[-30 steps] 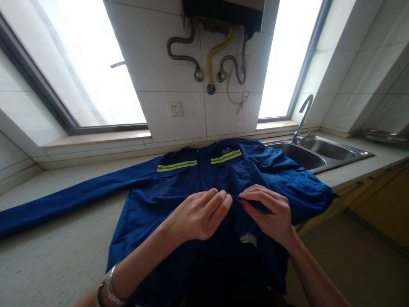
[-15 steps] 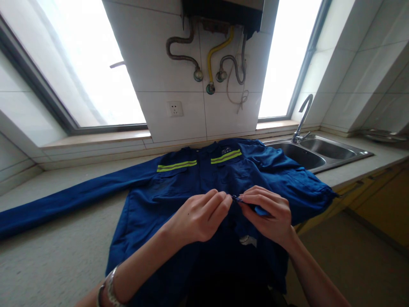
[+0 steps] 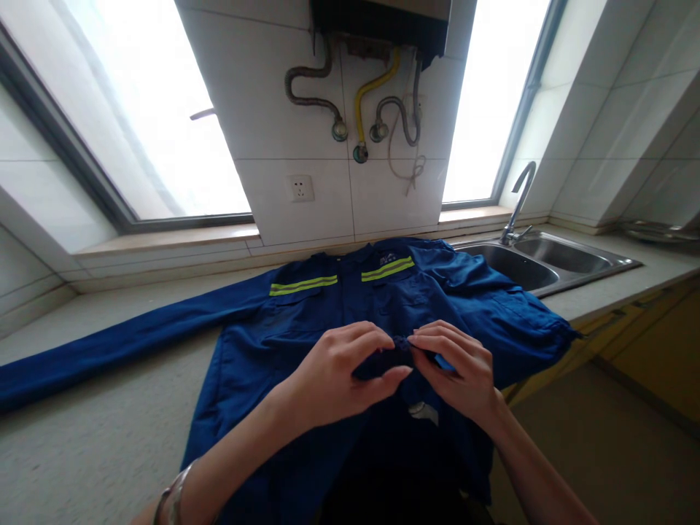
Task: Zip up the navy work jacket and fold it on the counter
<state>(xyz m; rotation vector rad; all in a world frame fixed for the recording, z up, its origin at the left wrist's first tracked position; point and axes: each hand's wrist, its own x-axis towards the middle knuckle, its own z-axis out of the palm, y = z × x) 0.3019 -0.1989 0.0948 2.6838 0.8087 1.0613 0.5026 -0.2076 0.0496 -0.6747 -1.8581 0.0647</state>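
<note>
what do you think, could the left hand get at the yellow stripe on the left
Probably yes. The left hand has its thumb and fingers apart, and that yellow stripe lies face up beyond it on the jacket, with nothing seen covering it.

Blue jacket (image 3: 358,310) spread on bench (image 3: 103,437) before me, collar (image 3: 358,253) away, chest stripes (image 3: 388,268) lime-and-grey, one sleeve (image 3: 136,332) outstretched.

The jacket (image 3: 246,364) is deep blue, its chest bands (image 3: 303,285) yellow-green with a grey centre stripe; the counter (image 3: 98,452) is speckled off-white, the wall tiles (image 3: 273,131) white, one hose (image 3: 359,109) yellow.
</note>
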